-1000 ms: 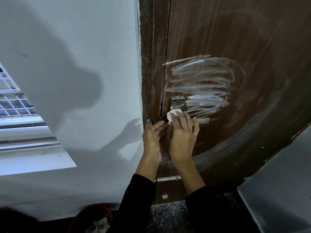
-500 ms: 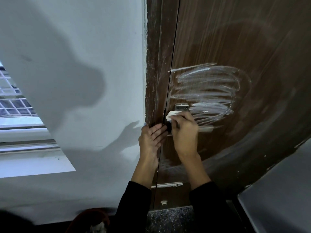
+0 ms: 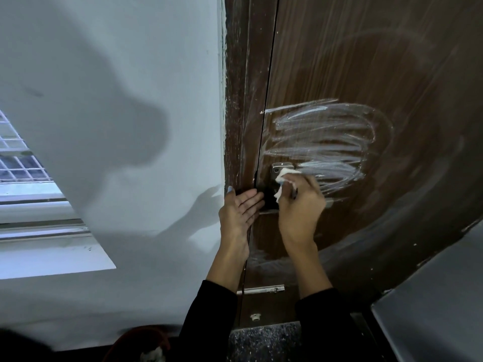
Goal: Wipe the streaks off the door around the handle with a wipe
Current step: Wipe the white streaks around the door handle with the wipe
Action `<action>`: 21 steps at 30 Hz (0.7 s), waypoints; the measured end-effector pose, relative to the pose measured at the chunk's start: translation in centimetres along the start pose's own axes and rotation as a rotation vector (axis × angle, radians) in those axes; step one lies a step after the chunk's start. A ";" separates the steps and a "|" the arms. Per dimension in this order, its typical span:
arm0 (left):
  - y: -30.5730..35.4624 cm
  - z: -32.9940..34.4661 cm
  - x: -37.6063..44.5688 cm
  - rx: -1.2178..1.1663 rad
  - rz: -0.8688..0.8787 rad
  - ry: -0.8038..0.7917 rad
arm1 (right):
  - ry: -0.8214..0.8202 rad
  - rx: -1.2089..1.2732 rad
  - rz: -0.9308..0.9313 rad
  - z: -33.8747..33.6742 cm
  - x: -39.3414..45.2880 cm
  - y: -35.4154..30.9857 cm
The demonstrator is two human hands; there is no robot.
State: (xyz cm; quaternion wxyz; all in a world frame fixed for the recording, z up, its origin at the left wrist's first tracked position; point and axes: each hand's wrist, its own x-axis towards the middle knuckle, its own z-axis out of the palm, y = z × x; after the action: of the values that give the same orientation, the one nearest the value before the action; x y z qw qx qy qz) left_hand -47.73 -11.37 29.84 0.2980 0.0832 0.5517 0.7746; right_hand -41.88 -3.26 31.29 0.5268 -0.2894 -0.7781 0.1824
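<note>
A dark brown wooden door carries a patch of white streaks just above and to the right of its metal handle plate. My right hand grips a crumpled white wipe and holds it against the handle plate, at the lower left edge of the streaks. The lever's tip shows to the right of that hand. My left hand lies flat with straight fingers on the door frame beside the door's edge, left of the handle.
A pale wall fills the left side, with a barred window and its sill at the far left. A grey panel stands at the lower right. A small metal latch sits low on the door, above a speckled stone threshold.
My right hand has shifted with the wipe from the door's edge beside the handle up and right onto the handle plate. My left hand stays flat on the frame.
</note>
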 end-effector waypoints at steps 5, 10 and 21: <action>0.0 0.4 -0.3 -0.038 -0.024 -0.012 | -0.061 0.022 -0.130 0.8 -0.6 -0.7; -0.1 0.5 -0.5 -0.022 -0.012 -0.060 | 0.086 0.056 0.010 0.2 -0.5 0.0; -0.4 0.8 -0.2 0.005 -0.031 -0.110 | -0.010 -0.087 -0.093 0.0 1.1 -1.0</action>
State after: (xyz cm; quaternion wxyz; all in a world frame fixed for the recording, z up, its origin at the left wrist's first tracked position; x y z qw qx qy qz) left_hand -47.06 -10.73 29.81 0.3398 0.1179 0.5374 0.7628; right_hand -42.47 -3.28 32.67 0.5175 -0.2745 -0.8007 0.1252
